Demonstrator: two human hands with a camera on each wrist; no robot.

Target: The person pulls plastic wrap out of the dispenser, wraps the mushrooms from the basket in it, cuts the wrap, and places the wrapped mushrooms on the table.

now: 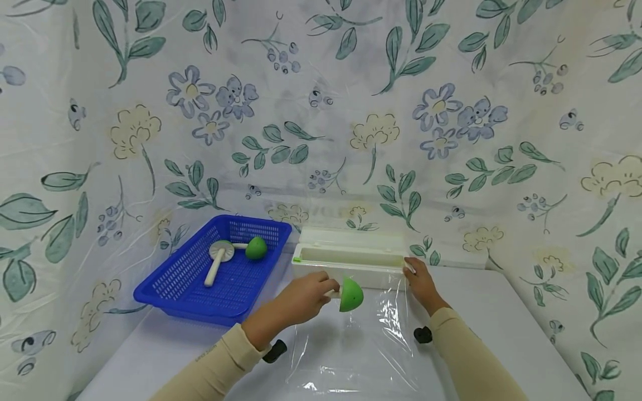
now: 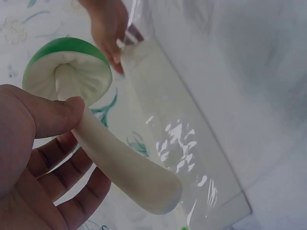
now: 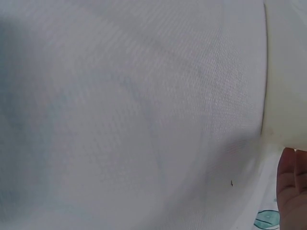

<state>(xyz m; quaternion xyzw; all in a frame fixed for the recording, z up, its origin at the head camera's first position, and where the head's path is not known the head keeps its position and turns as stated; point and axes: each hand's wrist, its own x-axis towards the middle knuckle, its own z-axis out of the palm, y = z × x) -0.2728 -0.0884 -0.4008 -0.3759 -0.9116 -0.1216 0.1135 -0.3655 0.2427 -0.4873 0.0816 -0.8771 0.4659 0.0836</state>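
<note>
My left hand (image 1: 307, 298) pinches a toy mushroom (image 1: 351, 295) by its white stem, above a sheet of clear plastic wrap (image 1: 353, 356). In the left wrist view the mushroom (image 2: 129, 167) shows a green domed cap with a pale ribbed underside; the thumb presses on the upper stem, fingers behind it. The wrap runs toward me from a long white plastic wrap dispenser (image 1: 351, 277), whose lid stands up at the back. At its right end, my right hand (image 1: 423, 287) grips the box corner. Only the fingers (image 3: 292, 187) of that hand show at the right wrist view's edge.
A blue plastic basket (image 1: 195, 312) on the left holds two more toy mushrooms (image 1: 256, 248), lying on their sides. Small black objects (image 1: 423, 335) rest on the white table on both sides of the wrap. A floral sheet (image 1: 321, 111) hangs behind the table.
</note>
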